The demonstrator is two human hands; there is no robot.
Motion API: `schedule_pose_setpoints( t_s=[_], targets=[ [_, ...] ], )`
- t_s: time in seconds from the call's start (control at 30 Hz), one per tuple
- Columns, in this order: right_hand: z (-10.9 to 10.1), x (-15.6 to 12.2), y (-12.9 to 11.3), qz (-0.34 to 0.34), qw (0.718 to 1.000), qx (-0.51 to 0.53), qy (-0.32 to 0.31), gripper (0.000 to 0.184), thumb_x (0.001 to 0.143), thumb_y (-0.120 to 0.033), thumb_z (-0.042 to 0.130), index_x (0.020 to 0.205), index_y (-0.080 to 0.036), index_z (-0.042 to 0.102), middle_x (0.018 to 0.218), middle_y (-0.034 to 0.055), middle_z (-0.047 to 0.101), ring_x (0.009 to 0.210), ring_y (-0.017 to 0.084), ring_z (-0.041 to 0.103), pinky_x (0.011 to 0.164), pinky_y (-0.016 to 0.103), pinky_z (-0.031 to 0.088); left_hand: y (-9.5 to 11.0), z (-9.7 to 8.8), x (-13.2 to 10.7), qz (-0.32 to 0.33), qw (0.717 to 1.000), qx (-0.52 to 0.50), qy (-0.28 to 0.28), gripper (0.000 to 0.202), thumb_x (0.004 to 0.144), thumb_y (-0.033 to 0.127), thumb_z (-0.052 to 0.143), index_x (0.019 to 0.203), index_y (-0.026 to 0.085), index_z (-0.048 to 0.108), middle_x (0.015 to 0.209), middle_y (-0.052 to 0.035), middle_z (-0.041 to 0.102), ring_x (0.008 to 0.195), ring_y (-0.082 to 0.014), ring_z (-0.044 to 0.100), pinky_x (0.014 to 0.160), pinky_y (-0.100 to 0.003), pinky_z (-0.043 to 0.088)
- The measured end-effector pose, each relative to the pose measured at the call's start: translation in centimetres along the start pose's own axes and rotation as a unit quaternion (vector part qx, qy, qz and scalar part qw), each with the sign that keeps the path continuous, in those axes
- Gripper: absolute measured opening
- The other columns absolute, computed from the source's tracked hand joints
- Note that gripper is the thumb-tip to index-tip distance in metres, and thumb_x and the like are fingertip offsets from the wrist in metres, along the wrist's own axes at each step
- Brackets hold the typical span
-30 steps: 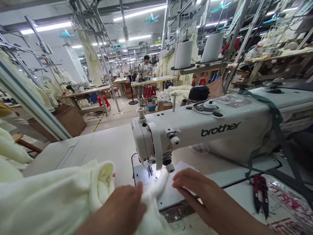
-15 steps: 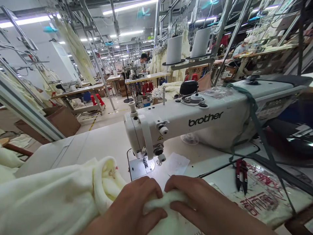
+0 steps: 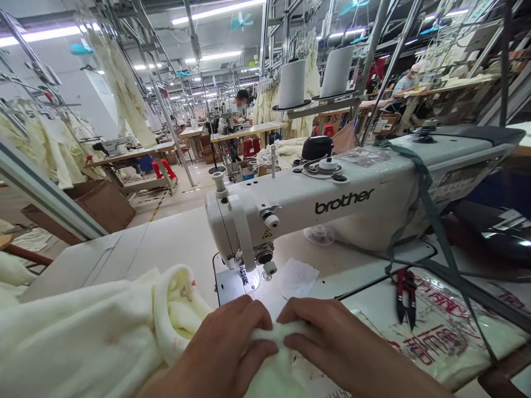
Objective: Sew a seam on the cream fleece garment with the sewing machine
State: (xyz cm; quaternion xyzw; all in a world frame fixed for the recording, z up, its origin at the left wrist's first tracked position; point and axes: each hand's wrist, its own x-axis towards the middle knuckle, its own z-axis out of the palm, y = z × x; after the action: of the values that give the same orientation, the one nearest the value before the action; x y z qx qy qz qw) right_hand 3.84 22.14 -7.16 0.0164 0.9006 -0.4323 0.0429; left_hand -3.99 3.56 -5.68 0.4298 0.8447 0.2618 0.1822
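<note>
Both hands rest close together at the near edge of the tabletop (image 3: 174,243), pressing down on a fold of cream fabric (image 3: 83,331). The left hand (image 3: 226,345) lies palm down with its fingers curled over the fold, thumb tucked toward the right hand, pinching the cloth between thumb and fingers. The right hand (image 3: 327,342) lies just beside it, fingers bent and fingertips (image 3: 286,318) pressed on the same fold, thumb under the bunched edge, so it too grips the fabric lightly rather than lying flat. The bulk of the fabric spreads away to the left of the left hand in a thick heap, with a rolled edge showing small red marks just beyond the left wrist. Directly ahead of both hands stands a white sewing machine (image 3: 332,204), its needle (image 3: 244,276) lit by a small lamp, just beyond the fingertips and not touching the cloth. A small pale patch (image 3: 296,276) lies flat on the tabletop ahead of the right hand, near the needle. To the right of the right hand, well apart, a pair of red-handled snips (image 3: 405,296) lies on a printed plastic sheet (image 3: 448,337). Far ahead, another person (image 3: 241,105) sits at a distant tabletop.
</note>
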Motion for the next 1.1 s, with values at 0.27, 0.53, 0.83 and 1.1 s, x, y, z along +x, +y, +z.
schedule_pose_setpoints(
  t_s=[0.27,0.53,0.83,1.1],
  targets=[
    [0.6,0.6,-0.4,-0.001,0.999,0.029,0.016,0.010,0.079,-0.017,0.054,0.084,-0.023,0.062,0.085,-0.0019,0.067,0.089,0.018,0.061,0.077,0.026,0.043,-0.4,-0.1,0.2,-0.099,0.991,-0.071,0.047,0.019,0.087,0.037,0.048,0.095,0.026,0.061,0.081,0.0014,0.062,0.080,-0.0173,0.056,0.077,-0.030,0.040],
    [0.9,5.7,-0.5,0.029,0.999,0.009,-0.011,0.011,0.070,-0.008,0.056,0.069,-0.019,0.056,0.068,-0.0029,0.062,0.069,0.014,0.058,0.060,0.021,0.037,-2.9,-1.2,3.2,-0.198,0.972,-0.117,0.052,0.011,0.072,0.025,0.053,0.067,0.017,0.058,0.065,0.0024,0.056,0.068,-0.0150,0.053,0.062,-0.025,0.035],
    [2.3,9.4,1.0,0.042,0.997,-0.046,0.041,0.008,0.076,-0.018,0.054,0.074,-0.021,0.060,0.080,0.0020,0.067,0.076,0.019,0.062,0.067,0.026,0.044,-5.6,-0.3,5.7,-0.223,0.969,-0.061,0.086,0.008,0.070,0.018,0.052,0.064,0.015,0.057,0.071,-0.0030,0.063,0.072,-0.0181,0.055,0.067,-0.028,0.037],
    [2.2,9.6,1.2,0.027,0.996,-0.085,0.025,0.013,0.077,-0.015,0.053,0.071,-0.021,0.064,0.076,0.0036,0.064,0.070,0.019,0.059,0.059,0.026,0.044,-6.4,0.2,6.0,-0.200,0.974,-0.042,0.102,0.010,0.070,0.022,0.052,0.065,0.017,0.058,0.067,-0.0042,0.062,0.070,-0.0200,0.058,0.065,-0.028,0.042]
  ],
)
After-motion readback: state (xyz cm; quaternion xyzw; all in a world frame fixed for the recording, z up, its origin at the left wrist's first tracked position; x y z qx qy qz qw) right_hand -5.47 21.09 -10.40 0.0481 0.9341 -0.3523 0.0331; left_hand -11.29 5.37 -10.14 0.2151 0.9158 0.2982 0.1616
